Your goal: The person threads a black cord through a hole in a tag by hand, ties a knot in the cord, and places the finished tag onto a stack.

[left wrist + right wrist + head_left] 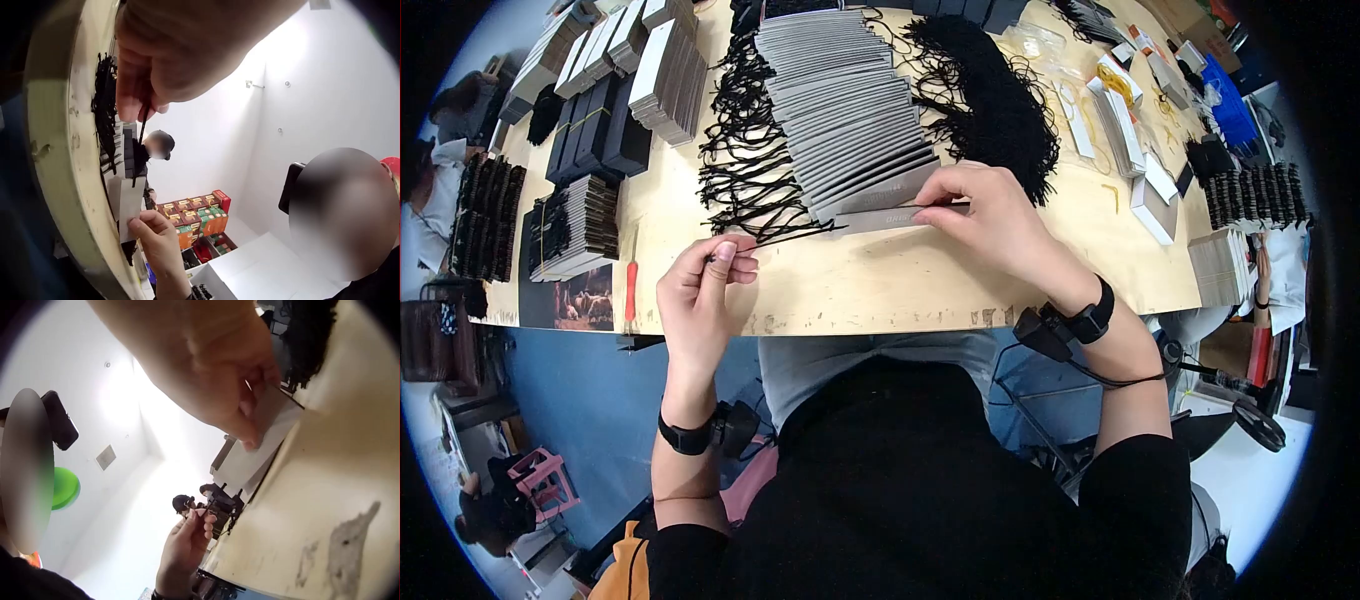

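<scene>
My left hand (700,285) pinches a black cord (790,237) between thumb and fingers near the table's front edge. The cord runs rightward to the end of a narrow grey card (875,218) with faint lettering. My right hand (990,205) pinches that card at its far right end; the right wrist view shows the thumb on the card's face (250,464). Just beyond lies a long overlapping row of similar grey cards (840,100), their black cords (745,150) spread out to the left. To the right of the row is a thick heap of black cords (990,90).
Stacks of cards (665,85), black boxes (625,140) and a red-handled tool (631,290) are at the left. White boxes (1155,205), a yellow coil (1115,85) and a blue bin (1230,110) stand at the right. Other people are around the table.
</scene>
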Demonstrator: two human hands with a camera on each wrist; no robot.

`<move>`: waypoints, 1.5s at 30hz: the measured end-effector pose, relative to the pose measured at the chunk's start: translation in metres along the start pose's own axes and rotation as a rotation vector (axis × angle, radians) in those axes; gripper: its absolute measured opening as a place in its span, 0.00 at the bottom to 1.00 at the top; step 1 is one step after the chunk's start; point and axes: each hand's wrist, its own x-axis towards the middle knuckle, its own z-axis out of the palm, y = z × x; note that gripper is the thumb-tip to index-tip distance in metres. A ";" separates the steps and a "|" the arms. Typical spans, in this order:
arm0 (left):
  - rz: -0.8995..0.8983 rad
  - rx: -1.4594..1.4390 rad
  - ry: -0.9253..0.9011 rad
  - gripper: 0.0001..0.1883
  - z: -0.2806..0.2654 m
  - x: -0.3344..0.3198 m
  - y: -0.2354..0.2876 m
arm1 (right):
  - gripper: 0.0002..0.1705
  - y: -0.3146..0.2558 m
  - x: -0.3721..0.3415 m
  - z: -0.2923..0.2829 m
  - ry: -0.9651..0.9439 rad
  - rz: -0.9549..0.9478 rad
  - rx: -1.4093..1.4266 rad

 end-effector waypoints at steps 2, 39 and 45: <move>-0.029 0.029 0.010 0.09 -0.003 -0.003 -0.005 | 0.07 0.000 0.004 -0.001 -0.006 -0.067 -0.055; 0.239 0.265 0.000 0.06 0.010 0.004 0.044 | 0.09 0.002 0.052 -0.194 0.523 0.010 0.366; 0.097 -0.134 -0.279 0.09 0.025 0.010 0.066 | 0.09 -0.066 0.060 -0.187 0.421 -0.099 0.263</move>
